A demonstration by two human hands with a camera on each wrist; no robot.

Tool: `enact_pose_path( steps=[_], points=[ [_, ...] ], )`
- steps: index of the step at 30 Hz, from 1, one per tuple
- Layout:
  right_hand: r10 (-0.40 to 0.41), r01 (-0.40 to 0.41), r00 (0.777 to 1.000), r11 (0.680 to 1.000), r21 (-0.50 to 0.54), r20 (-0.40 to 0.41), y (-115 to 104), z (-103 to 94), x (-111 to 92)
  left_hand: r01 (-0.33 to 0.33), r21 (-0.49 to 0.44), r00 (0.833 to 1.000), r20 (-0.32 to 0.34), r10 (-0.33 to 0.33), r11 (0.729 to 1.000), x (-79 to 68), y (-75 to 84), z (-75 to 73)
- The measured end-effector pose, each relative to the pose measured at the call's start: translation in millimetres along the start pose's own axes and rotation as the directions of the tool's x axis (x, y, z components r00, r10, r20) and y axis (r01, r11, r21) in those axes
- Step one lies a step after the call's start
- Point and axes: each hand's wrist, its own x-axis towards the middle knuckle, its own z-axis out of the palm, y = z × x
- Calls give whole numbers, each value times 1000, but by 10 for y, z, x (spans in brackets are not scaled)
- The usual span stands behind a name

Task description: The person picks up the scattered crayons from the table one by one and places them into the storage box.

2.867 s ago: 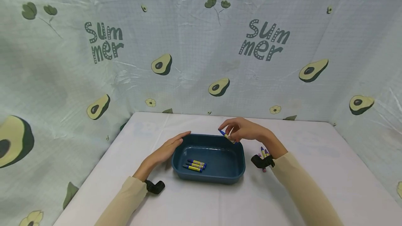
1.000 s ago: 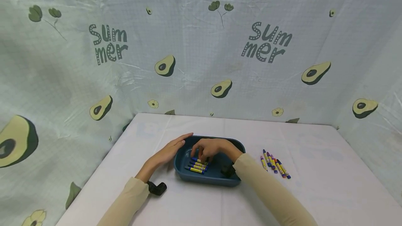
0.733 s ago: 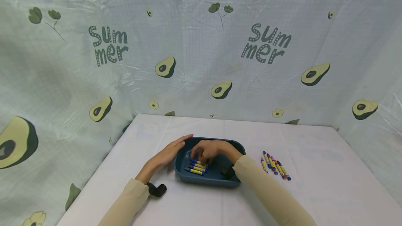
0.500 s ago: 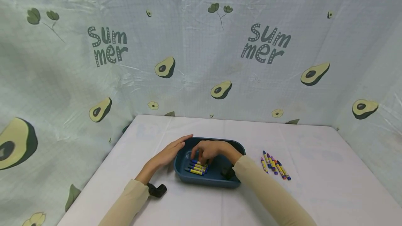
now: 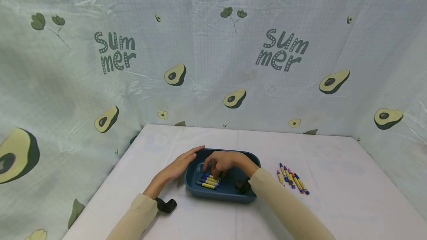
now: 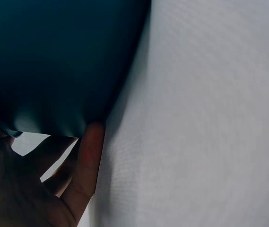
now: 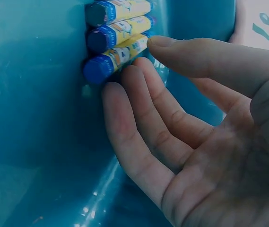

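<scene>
My left hand (image 5: 178, 163) lies with long, relaxed fingers along the left end of a dark blue plastic box (image 5: 220, 195). In the left wrist view, a fingertip touches the box wall (image 6: 54, 66). Inside the box, my right hand (image 5: 221, 160) reaches down with bent, spread fingers over a row of crayons (image 5: 208, 185), yellow-wrapped with blue ends. Its thumb tip meets the nearest crayon (image 7: 117, 59) in the right wrist view, while the other visible fingers stay apart from it. The index fingertip is hidden behind the thumb there.
Several more crayons (image 5: 293, 179) lie in a loose group on the white tablecloth (image 5: 333, 203), right of the box. A pale curtain (image 5: 207, 47) with avocado prints hangs behind the table. Black wrist cameras (image 5: 166, 206) sit at both wrists.
My right hand has carried a crayon from above the box's right rim down to the row inside. That crayon has then shifted slightly toward the others. My left hand has stayed put.
</scene>
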Motion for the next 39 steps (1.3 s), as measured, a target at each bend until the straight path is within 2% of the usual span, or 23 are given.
enact_pose_path(
  steps=[9, 16, 21, 30, 39],
  points=[
    [-46, 46, 999, 999, 1, -20, -11, -57, -95, 2, 2, 1000, 0, -2, 1000, 16, 0, -1],
    [-85, 85, 996, 996, -18, -36, -111, -214, -294, 10, -2, 1000, -20, -10, 1000, 51, 21, -22],
    [-145, 142, 987, 989, -44, -62, -68, -299, -465, 25, -14, 1000, -9, -25, 1000, 31, 20, -12],
    [-183, 184, 974, 983, -8, -136, 150, -425, -913, 33, 4, 999, -26, -32, 999, 15, -27, 25],
    [-111, 128, 947, 991, 37, -302, 533, -530, -1505, 24, 12, 999, -25, -23, 1000, 29, -22, 42]
  ],
)
